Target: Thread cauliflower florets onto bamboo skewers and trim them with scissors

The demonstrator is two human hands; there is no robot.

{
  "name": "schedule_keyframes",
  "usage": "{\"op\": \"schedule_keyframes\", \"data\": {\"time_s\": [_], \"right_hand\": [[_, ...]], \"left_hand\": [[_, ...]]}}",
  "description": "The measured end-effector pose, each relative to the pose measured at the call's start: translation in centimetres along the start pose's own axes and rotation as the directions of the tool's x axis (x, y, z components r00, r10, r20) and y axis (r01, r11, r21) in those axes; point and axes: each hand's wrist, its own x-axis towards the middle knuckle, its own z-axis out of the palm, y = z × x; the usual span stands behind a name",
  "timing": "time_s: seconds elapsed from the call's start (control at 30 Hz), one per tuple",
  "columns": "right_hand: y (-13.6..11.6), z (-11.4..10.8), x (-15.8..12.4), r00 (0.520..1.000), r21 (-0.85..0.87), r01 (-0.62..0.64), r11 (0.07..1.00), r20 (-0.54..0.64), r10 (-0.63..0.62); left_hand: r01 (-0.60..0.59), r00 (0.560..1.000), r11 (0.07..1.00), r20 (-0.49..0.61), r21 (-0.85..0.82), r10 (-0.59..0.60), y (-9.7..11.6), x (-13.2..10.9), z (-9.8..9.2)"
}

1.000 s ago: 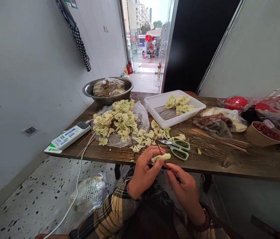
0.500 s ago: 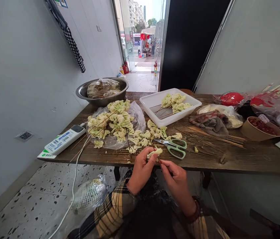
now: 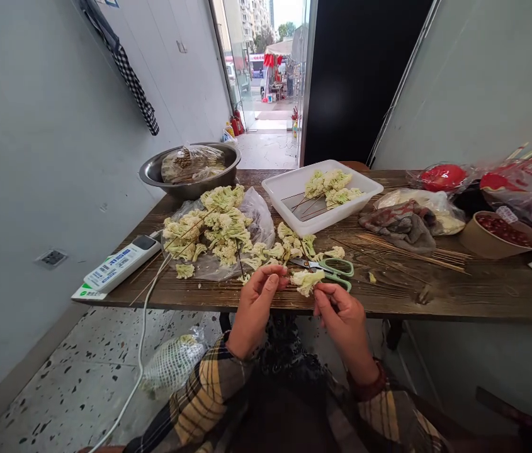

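Note:
A pale cauliflower floret (image 3: 307, 281) is held above the table's front edge, in the fingertips of my right hand (image 3: 345, 321). Whether a skewer runs through it, I cannot tell. My left hand (image 3: 252, 308) is just left of the floret, thumb and fingers apart with nothing visible in them. Green-handled scissors (image 3: 339, 265) lie right behind the floret, partly covered by it and my right hand. Loose cauliflower pieces (image 3: 287, 236) are scattered behind my hands. A larger heap of cauliflower (image 3: 225, 226) rests on a plastic bag (image 3: 260, 214) at the left, with thin skewers across it.
A white tray (image 3: 272, 189) with skewered cauliflower stands at the back. Bamboo skewers (image 3: 417, 253) and a crumpled cloth (image 3: 400, 225) lie to the right, near a paper tub (image 3: 487, 242). A metal basin (image 3: 152, 173) and a power strip (image 3: 121, 261) with its cable are at left.
My left hand has let go of the cauliflower floret and moved left. My right hand now has the floret, slightly raised and shifted right. The view has tilted a little.

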Motion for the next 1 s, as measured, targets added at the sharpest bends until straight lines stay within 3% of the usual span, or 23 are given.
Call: {"op": "schedule_keyframes", "data": {"time_s": [0.1, 0.23, 0.37, 0.47, 0.6, 0.73, 0.87, 1.0], "right_hand": [[0.2, -0.2, 0.3, 0.998, -0.069, 0.033, 0.997, -0.043, -0.036], [0.1, -0.1, 0.1, 0.974, -0.252, 0.182, 0.951, -0.083, -0.209], [-0.5, 0.1, -0.5, 0.927, -0.325, 0.364, 0.873, 0.033, -0.374], [-0.9, 0.0, -0.7, 0.903, -0.268, 0.428, 0.863, 0.106, -0.416], [-1.0, 0.2, -0.8, 0.936, -0.143, 0.350, 0.926, 0.074, -0.343], [-0.3, 0.6, -0.9, 0.986, -0.052, 0.151, 0.987, 0.074, -0.147], [0.7, 0.3, -0.7, 0.994, 0.064, -0.015, 0.998, 0.111, 0.008], [1.4, -1.3, 0.4, 1.000, 0.016, -0.007, 1.000, -0.021, 0.007]], "left_hand": [[-0.091, 0.995, 0.982, -0.011, 0.164, 0.095, 0.5, -0.4, 0.1], [-0.169, 0.982, 0.939, 0.127, 0.298, 0.137, 0.9, -0.9, 0.8], [-0.053, 0.986, 0.982, 0.163, 0.183, 0.023, 0.4, -1.1, 1.1], [0.057, 0.986, 0.998, 0.156, 0.031, -0.061, 0.2, -1.0, 1.0], [0.081, 0.986, 0.997, 0.143, 0.012, -0.082, 0.2, -0.9, 0.9], [0.046, 0.984, 0.996, 0.169, 0.075, -0.058, -0.2, -0.7, 1.1], [0.057, 0.976, 0.990, 0.203, 0.125, -0.082, -0.3, -0.2, 0.9], [0.051, 0.994, 0.995, 0.090, 0.090, -0.059, 0.6, 1.1, -0.7]]}}
